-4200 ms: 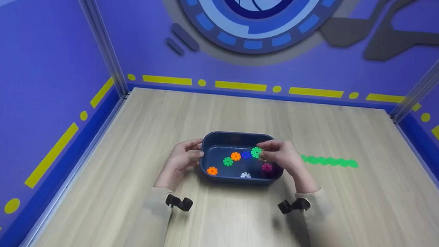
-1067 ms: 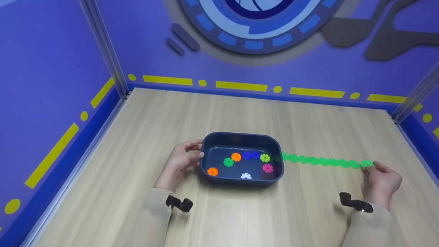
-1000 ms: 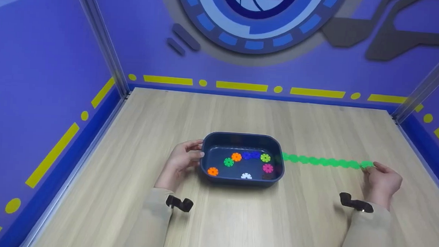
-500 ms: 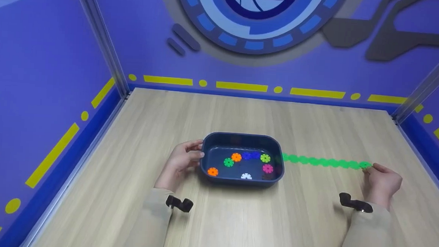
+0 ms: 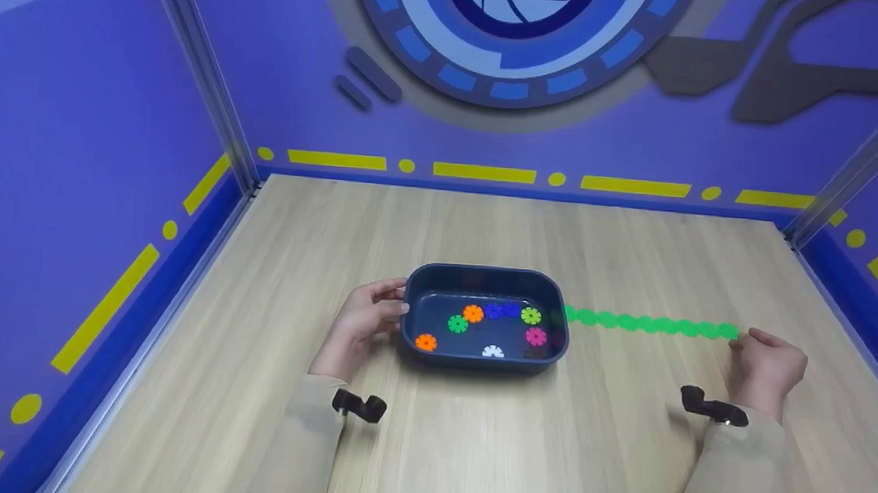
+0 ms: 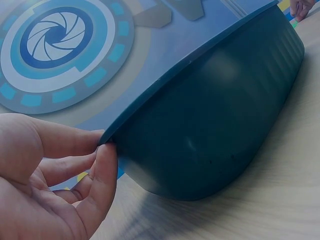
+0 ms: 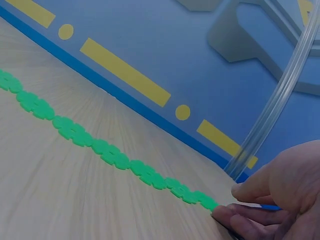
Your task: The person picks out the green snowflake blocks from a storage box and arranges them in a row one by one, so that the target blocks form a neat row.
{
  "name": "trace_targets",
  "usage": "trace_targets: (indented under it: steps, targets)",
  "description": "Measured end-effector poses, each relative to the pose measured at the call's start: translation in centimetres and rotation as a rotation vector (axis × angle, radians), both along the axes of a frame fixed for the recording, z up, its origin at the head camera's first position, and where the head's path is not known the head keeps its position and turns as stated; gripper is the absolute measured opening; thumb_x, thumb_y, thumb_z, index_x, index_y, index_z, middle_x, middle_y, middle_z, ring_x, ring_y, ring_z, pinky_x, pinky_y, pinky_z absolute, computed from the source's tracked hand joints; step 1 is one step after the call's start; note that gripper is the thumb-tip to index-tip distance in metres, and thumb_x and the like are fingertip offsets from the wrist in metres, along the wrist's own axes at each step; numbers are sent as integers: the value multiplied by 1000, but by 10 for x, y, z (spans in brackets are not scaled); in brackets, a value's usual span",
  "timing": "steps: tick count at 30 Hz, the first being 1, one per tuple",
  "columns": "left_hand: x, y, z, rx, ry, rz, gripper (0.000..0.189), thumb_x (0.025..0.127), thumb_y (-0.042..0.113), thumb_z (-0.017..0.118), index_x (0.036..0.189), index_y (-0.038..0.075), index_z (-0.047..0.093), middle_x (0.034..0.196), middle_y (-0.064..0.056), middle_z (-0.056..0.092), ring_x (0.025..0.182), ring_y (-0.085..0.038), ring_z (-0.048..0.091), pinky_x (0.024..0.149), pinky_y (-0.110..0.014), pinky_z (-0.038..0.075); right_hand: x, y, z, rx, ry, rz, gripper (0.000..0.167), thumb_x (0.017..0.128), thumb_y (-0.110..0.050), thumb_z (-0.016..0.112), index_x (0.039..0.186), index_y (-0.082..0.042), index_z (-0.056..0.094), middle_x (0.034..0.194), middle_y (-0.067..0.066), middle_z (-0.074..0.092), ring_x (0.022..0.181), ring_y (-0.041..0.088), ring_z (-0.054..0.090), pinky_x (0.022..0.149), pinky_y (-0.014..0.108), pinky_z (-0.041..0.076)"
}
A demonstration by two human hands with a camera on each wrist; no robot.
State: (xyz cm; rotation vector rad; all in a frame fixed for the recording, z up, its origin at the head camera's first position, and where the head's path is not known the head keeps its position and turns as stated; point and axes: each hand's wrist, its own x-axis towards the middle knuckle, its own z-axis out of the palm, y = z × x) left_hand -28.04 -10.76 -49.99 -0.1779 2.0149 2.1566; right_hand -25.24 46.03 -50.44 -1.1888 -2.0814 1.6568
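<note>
My left hand [image 5: 364,314] pinches the left rim of a dark blue-grey plastic tub [image 5: 482,360]; in the left wrist view, thumb and fingers [image 6: 106,170] meet at that rim. Inside the tub lie several notched snowflake discs, among them an orange disc [image 5: 473,314], a green disc [image 5: 457,324], a pink disc [image 5: 536,336] and a white disc [image 5: 493,351]. From the tub's right side a straight row of green discs [image 5: 645,323] runs over the table. My right hand [image 5: 769,365] is at the row's right end. Its fingertips [image 7: 223,212] touch the last disc, with the thumb raised apart.
A light wood table [image 5: 519,446] carries everything. Blue panels with yellow dashes, such as the back panel [image 5: 282,80], stand along its back and both sides. A metal post [image 5: 207,91] rises at each back corner. The tub's wall hides the row's left end.
My right hand went from inside the tub to the row's right end with a green disc. It then set the disc down flat against the row. My left hand stayed at the rim.
</note>
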Motion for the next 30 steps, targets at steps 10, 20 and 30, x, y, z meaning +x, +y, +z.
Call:
trace_targets:
  steps: [10, 20, 30]
  targets:
    - [-2, 0, -1, -5, 5, -13, 55, 88, -7, 66, 142, -1, 59, 111, -10, 64, 72, -11, 63, 64, -25, 55, 4, 2, 10, -142, 140, -30, 20, 95, -10, 64, 106, -19, 77, 60, -20, 62, 68, -7, 63, 66, 7, 48]
    - [-2, -1, -2, -6, 27, -25, 55, 87, -9, 66, 141, -1, 59, 111, -10, 64, 73, -11, 62, 64, -25, 55, -2, -8, 27, -211, 188, 4, 16, 96, -10, 66, 89, -22, 73, 60, -17, 65, 60, -4, 66, 60, 8, 50]
    - [-1, 1, -1, 17, 21, -8, 55, 87, -10, 65, 140, -3, 59, 109, -9, 64, 72, -12, 63, 64, -26, 55, -4, -22, 43, -328, 247, 72, 13, 94, -14, 73, 87, -24, 70, 77, -14, 68, 69, 1, 72, 63, 12, 56]
